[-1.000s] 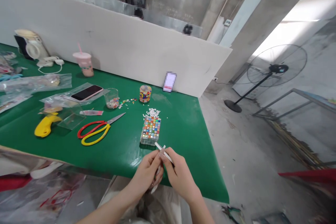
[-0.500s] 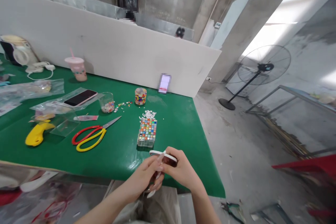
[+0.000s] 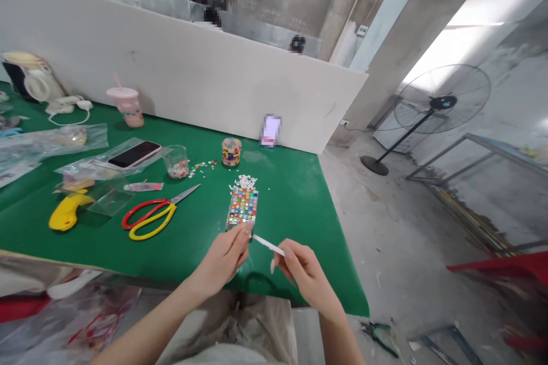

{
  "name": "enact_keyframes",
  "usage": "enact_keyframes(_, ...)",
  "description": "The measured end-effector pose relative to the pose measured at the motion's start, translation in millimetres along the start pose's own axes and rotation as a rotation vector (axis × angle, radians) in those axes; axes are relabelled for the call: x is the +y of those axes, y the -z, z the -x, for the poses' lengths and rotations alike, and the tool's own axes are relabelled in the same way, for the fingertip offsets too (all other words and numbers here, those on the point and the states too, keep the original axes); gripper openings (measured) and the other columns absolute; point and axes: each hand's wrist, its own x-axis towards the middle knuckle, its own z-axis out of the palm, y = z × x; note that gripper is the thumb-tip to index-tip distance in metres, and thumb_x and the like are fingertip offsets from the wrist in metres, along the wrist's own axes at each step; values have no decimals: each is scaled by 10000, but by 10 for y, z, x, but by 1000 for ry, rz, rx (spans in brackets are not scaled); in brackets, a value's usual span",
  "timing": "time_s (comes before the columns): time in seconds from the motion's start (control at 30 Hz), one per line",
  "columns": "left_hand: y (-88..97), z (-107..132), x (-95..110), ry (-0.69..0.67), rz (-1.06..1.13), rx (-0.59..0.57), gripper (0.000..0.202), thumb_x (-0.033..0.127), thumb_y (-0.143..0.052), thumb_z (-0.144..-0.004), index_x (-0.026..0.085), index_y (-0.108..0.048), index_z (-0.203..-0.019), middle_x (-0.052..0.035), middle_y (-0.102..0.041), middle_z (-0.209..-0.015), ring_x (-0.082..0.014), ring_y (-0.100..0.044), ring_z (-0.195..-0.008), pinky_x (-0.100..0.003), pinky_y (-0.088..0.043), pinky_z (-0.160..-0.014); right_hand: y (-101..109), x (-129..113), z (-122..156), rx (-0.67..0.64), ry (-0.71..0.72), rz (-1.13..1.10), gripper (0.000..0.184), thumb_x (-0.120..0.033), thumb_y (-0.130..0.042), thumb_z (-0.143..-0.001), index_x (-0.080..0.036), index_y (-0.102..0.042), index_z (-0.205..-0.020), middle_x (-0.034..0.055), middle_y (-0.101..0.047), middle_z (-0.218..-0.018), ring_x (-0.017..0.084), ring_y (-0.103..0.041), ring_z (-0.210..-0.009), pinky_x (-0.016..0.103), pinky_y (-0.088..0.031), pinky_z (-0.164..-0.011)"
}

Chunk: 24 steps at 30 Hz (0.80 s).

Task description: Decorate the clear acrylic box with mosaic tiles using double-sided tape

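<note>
My right hand point(image 3: 302, 268) grips a flat, thin, white-edged thing point(image 3: 268, 244) by its near end. It shows almost edge-on, so its kind is unclear. My left hand point(image 3: 229, 251) is closed, with thumb and fingertips pressed together by the far end of this thing. What they pinch, if anything, is hidden. Just beyond lies a box covered with small coloured mosaic tiles point(image 3: 244, 203), its near end partly behind my left fingers. Whether they touch it I cannot tell. Small white pieces point(image 3: 245, 182) lie loose behind the box.
On the green table point(image 3: 295, 199) are red-and-yellow scissors point(image 3: 149, 218), a yellow-handled tool point(image 3: 68, 211), a tube point(image 3: 145, 187), a plastic cup of tiles point(image 3: 176, 164), a mosaic jar point(image 3: 232, 151), a phone point(image 3: 135, 154) and a pink tumbler point(image 3: 127, 107). A white partition point(image 3: 184, 74) stands behind.
My hands have moved apart, the left going up and left towards the mosaic box. The white-edged thing has turned from a tilted view to nearly edge-on. The camera view has shifted slightly.
</note>
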Motion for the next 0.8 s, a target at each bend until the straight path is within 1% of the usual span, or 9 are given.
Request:
enact_keyframes(0.1,-24,-22,14,-17,-54,6,455,601,-377,-916,209,-427,-691,96,-342,-477,-82,-282,-428,-221,-239,-422,-16,-9,-10,-9,19,37,421,-463,-413,-992,-168,-579,-742,-64,-334,-550,71,-265,-474,240,-196,-464)
enact_keyframes(0.3,-22,-5,33,-39,-146,-1,394,504,-377,-943,213,-433,-683,76,-355,-514,-104,-313,-478,-246,-245,-467,20,-85,-34,-31,67,216,418,-413,-425,-997,-158,-598,-715,-49,-398,-576,77,-298,-520,248,-212,-503)
enact_keyframes(0.4,-25,15,49,-38,-129,-45,410,528,-362,-945,217,-415,-683,82,-324,-512,-100,-291,-466,-242,-238,-452,32,-86,-45,-30,54,259,418,-411,-420,-998,-159,-585,-708,-54,-385,-575,79,-285,-522,249,-217,-510)
enact_keyframes(0.5,-33,42,60,-19,-5,-109,450,598,-359,-927,222,-379,-682,93,-268,-525,-89,-241,-456,-229,-221,-428,39,-60,-60,-18,31,288,432,-423,-411,-999,-161,-558,-688,-56,-363,-574,82,-275,-528,252,-219,-516)
enact_keyframes(0.57,-29,50,51,-4,37,-111,477,647,-353,-908,225,-355,-686,95,-247,-546,-86,-222,-463,-222,-213,-419,43,-49,-60,-1,19,290,444,-433,-405,-999,-160,-556,-684,-57,-352,-571,83,-273,-528,254,-218,-515)
enact_keyframes(0.63,-14,42,26,1,-3,-85,484,664,-345,-902,224,-360,-698,93,-250,-557,-89,-224,-473,-220,-216,-421,48,-47,-49,9,15,274,452,-443,-406,-997,-159,-567,-686,-57,-349,-567,82,-273,-522,254,-217,-510)
enact_keyframes(0.8,29,4,-29,-13,-131,-58,447,565,-336,-950,214,-405,-683,77,-337,-527,-103,-286,-479,-243,-232,-460,54,-47,-21,-12,3,162,477,-471,-401,-992,-159,-608,-696,-55,-336,-549,84,-285,-499,259,-208,-493)
